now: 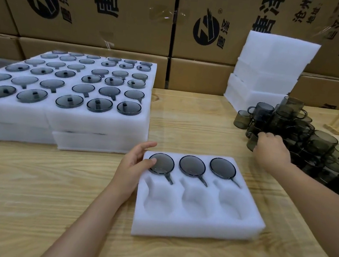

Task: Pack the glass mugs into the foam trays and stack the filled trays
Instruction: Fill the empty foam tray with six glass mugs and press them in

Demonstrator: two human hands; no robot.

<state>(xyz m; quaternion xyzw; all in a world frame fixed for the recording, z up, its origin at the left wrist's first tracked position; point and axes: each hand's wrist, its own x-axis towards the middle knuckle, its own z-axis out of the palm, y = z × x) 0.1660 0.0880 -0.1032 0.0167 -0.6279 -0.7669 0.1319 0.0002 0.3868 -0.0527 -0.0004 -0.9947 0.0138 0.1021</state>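
the white six-pocket foam tray [196,230] lies on the pale wooden tabletop [34,188], with three smoky grey glass mugs [192,165] in its far row and the near pockets empty. the left hand [134,166] steadies its edge, fingers relaxed. the right hand [272,150] reaches into the heap of loose mugs [318,146]; whether its fingers grip one, i cannot tell. tugging a low mug could topple the heap.

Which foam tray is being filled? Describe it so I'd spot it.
On the wooden table, look nearest the camera. One foam tray lies alone there, three mugs in its far row and three near pockets empty; the stacked trays at left show no empty pocket.
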